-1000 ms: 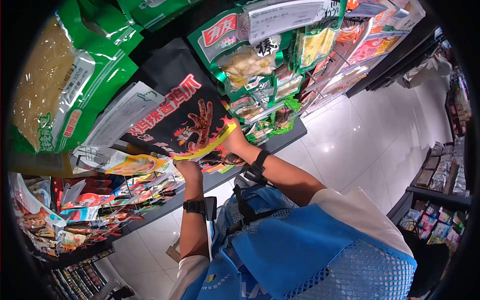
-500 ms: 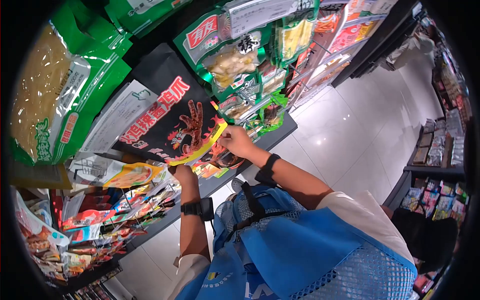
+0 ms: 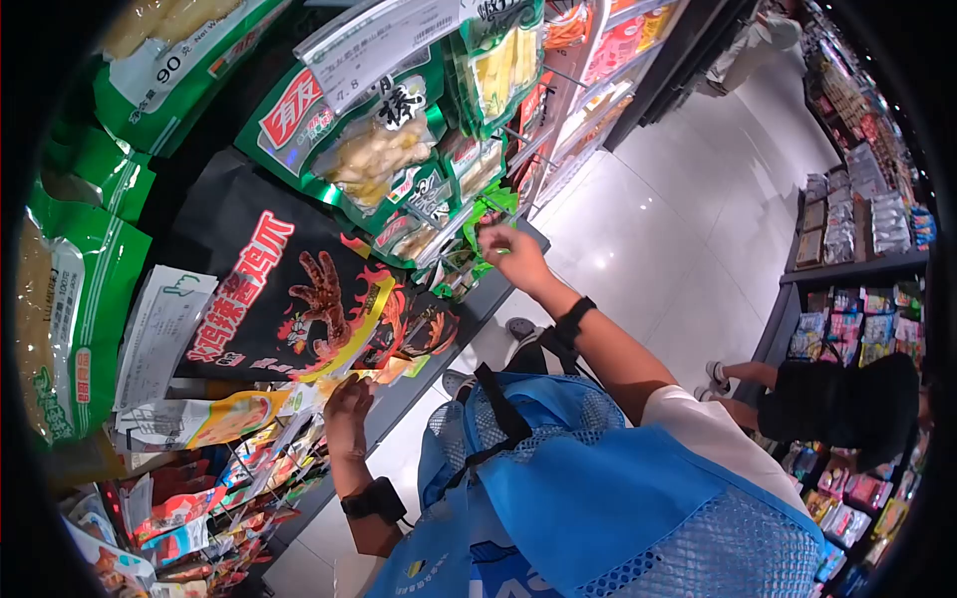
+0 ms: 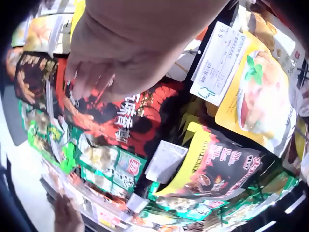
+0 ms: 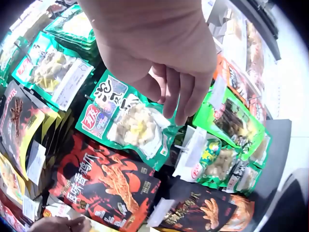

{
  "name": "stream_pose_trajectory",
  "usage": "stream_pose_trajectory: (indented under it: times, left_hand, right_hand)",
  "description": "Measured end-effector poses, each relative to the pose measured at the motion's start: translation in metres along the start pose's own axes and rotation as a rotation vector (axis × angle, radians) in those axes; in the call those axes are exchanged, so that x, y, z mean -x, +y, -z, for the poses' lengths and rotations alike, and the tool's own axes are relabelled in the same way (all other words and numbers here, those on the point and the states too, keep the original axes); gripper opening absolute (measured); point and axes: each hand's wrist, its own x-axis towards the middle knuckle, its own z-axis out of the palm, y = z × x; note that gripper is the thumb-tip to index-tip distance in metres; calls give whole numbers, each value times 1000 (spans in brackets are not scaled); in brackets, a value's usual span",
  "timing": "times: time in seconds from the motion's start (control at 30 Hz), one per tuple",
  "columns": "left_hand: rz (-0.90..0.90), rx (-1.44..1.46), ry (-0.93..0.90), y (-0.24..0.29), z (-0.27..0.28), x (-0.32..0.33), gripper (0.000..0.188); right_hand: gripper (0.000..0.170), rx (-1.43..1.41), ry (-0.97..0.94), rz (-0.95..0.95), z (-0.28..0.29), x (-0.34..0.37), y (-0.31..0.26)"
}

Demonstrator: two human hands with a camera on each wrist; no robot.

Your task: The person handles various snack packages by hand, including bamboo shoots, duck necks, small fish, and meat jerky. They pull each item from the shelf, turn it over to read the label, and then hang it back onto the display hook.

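Observation:
In the head view my left hand [image 3: 348,407] is at the lower edge of a black bag with a chicken-foot picture [image 3: 299,289], fingers loosely bent. The left wrist view shows it over a red-and-black bag of chicken feet [image 4: 145,116], holding nothing visible. My right hand [image 3: 516,261] is raised beside small green packets [image 3: 488,214], its fingers loosely curled with nothing between them. In the right wrist view those fingers [image 5: 181,99] hang in front of a green bag of pale pickled pieces [image 5: 137,126], overlapping its right side.
Price tags [image 3: 164,329] hang before the bags on metal hooks. Large green bags [image 3: 85,309] hang at the left. A dark shelf edge [image 3: 399,419] runs beside the tiled floor [image 3: 688,199]. On the right, another person [image 3: 837,409] is near a stocked shelf [image 3: 867,261].
My right hand has left the black bag's yellow lower edge and moved right, toward the green packets. The left hand has loosened there. The bag now hangs farther left and lower in view.

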Motion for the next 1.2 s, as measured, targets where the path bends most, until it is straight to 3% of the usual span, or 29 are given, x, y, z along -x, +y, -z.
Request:
stream_pose_trajectory:
  times: [0.13,0.23,0.27,0.4,0.5,0.57,0.63,0.73,0.87,0.97,1.03,1.13,1.2]
  left_hand:
    - [-118,211,148,-8,-16,33,33]
    - [-25,228,365,-38,-35,61,37]
    - [-11,223,364,-55,-35,69,37]
    - [113,326,434,-104,-64,98,39]
    - [139,287,455,-104,-98,109,39]
    - [70,240,396,-100,-114,106,39]
    - [43,167,354,-92,-125,105,39]
    - [22,56,282,-70,-149,82,41]
    - [-163,197,-100,-37,-183,57,44]
    - [-65,14,-101,-20,-213,51,43]
    - [-17,68,-133,-33,-218,42,44]
    - [9,162,-185,-57,-221,42,45]
    - [79,329,-317,-62,-224,55,49]
  right_hand:
    - [13,20,174,250,-43,-70,13]
    - [22,-22,-57,135,-47,-97,22]
    - [24,-47,-103,65,-45,-95,18]
    - [26,-182,-169,73,-20,-76,5]
    - [30,-306,-238,30,8,-56,-20]
    - [20,-196,-235,230,18,-47,-16]
    - [13,-348,-318,19,34,-28,-38]
    - [11,-346,-301,-23,42,-5,-37]
    - [14,-428,-341,-138,49,24,-54]
    - [18,-459,-357,-290,46,51,-42]
    - [13,-302,-378,-358,59,68,-62]
    - [37,-353,-377,-268,70,93,-61]
    - [54,-192,-331,-187,85,115,-65]
